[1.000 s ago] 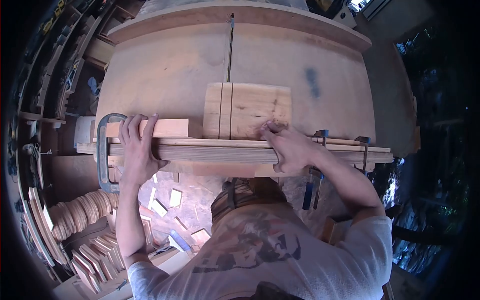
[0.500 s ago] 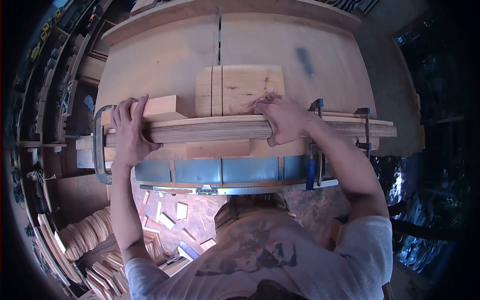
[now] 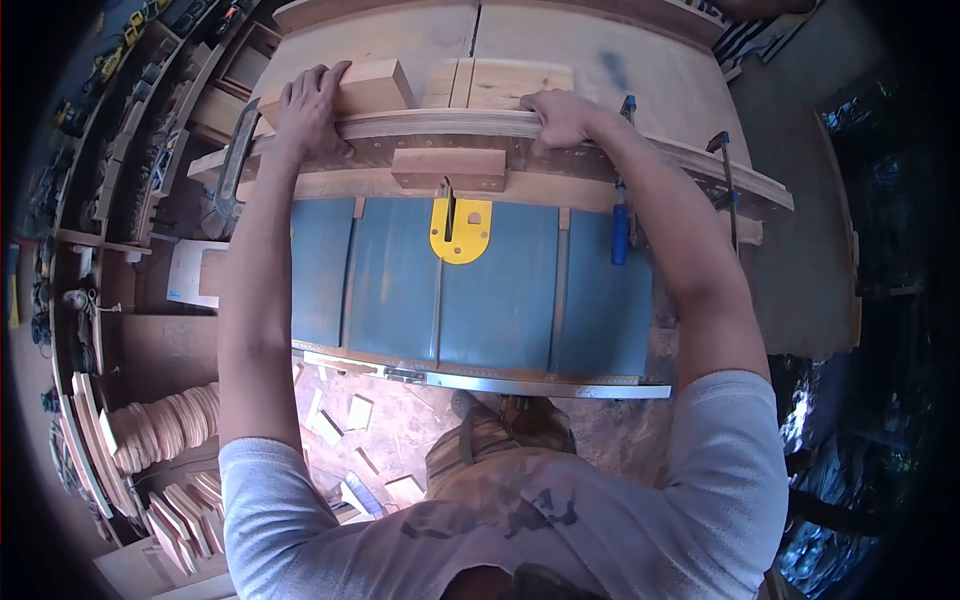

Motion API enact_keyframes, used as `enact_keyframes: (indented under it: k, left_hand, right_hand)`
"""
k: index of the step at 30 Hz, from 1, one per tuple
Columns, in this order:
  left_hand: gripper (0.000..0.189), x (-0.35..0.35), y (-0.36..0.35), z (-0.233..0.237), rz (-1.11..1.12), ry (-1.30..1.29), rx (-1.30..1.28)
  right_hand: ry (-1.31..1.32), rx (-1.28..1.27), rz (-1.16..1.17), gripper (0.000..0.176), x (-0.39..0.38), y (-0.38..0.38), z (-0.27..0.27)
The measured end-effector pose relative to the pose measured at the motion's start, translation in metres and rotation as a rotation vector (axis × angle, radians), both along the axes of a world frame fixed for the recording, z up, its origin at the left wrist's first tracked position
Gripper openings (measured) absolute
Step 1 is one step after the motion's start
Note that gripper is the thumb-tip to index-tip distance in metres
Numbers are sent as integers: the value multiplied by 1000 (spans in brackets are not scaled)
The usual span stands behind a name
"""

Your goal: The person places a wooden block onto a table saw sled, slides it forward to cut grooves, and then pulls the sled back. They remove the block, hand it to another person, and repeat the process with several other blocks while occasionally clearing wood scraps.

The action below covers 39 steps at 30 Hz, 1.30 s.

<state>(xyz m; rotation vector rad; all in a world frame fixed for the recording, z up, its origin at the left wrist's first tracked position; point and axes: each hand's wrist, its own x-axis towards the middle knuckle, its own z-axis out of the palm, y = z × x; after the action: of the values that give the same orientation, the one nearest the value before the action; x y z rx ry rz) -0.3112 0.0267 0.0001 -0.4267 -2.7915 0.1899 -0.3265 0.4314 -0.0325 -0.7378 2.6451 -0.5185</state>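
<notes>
A plywood crosscut sled (image 3: pixel 380 30) lies across a blue table saw (image 3: pixel 390 280). My left hand (image 3: pixel 312 112) grips the sled's laminated fence (image 3: pixel 430 122), fingers over a wooden block (image 3: pixel 375 86) and thumb on the near side. My right hand (image 3: pixel 562 118) is closed over the fence, with its fingertips at a pine board (image 3: pixel 525 82). That board stands against the fence's far side, beside narrower strips. The saw blade (image 3: pixel 448 215) pokes up through a yellow insert (image 3: pixel 472 240), nearer me than the fence. A small wooden block (image 3: pixel 450 168) sits on the fence's near face.
A C-clamp (image 3: pixel 238 150) holds the fence's left end; blue-handled bar clamps (image 3: pixel 620 220) grip its right. A metal rail (image 3: pixel 540 386) runs along the saw's front edge. Offcuts (image 3: pixel 360 412) litter the floor. Tool shelves (image 3: pixel 150 130) and stacked wooden pieces (image 3: pixel 165 428) stand left.
Both hands and the sled have moved away from me across the saw. The yellow insert, blade and more blue tabletop are now uncovered. The camera view has shifted too.
</notes>
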Motion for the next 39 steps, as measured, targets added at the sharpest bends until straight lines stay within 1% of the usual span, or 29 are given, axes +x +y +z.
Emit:
enact_keyframes:
  k: [2,3,6,8,11,12,14,16,20,22,23,26,27,29,30,32,33,35,36,37,38,39]
  left_hand:
    - [142,0,-2,-3,9,-4,-34]
    - [140,4,0,-3,-8,44,-49]
    - [138,8,2,0,29,-19,-66]
    - [134,21,-4,-5,5,15,-33]
    - [133,69,-10,-1,-12,18,18]
    - [134,95,-9,0,1,8,25]
    - [135,142,-4,4,26,-22,41]
    - [134,189,-4,10,51,-45,46]
    - [130,281,-13,12,60,-77,91]
    - [130,312,-13,15,74,-96,107]
    - [129,326,-15,16,79,-105,113]
    - [131,355,-23,12,35,-81,138]
    - [122,359,-21,21,15,-96,152]
    - [105,351,-31,37,-28,-198,274]
    - [100,340,-35,45,-54,-247,333]
    - [89,307,-36,57,27,-571,525]
    - [88,287,-35,65,78,-730,620]
    - [79,250,-1,80,203,-983,511]
    - [76,235,14,83,265,-1114,453]
    - [72,216,19,69,246,-1193,425]
    - [70,193,23,37,228,-1278,394]
    - [67,180,27,13,210,-1375,360]
  right_hand:
    - [43,-5,13,69,0,0,-5]
    - [21,-1,22,69,3,-1,-8]
    - [-1,0,31,69,4,-3,-2]
    - [-20,-1,37,70,15,-4,-5]
    - [33,0,32,71,62,-11,-4]
    - [34,29,41,72,87,-14,-5]
    - [22,-23,45,73,123,-16,-20]
    - [9,3,65,75,167,-22,-21]
    - [-18,32,67,73,265,-35,-3]
    - [-19,1,66,74,299,-36,-1]
    - [-18,-17,63,74,313,-38,0]
    - [-82,-19,163,78,331,-38,13]
    - [-168,-25,116,83,324,-39,17]
    - [-341,-50,10,93,300,-39,18]
    - [-279,-42,44,99,297,-39,10]
    - [-163,-14,121,111,291,-44,-12]
    - [-176,36,130,114,292,-46,-11]
    - [-194,127,151,120,305,-54,-10]
    - [-169,183,208,122,310,-54,-4]
    - [-139,240,259,124,315,-51,9]
    - [-114,294,310,126,317,-49,16]
    - [-104,288,310,123,322,-49,14]
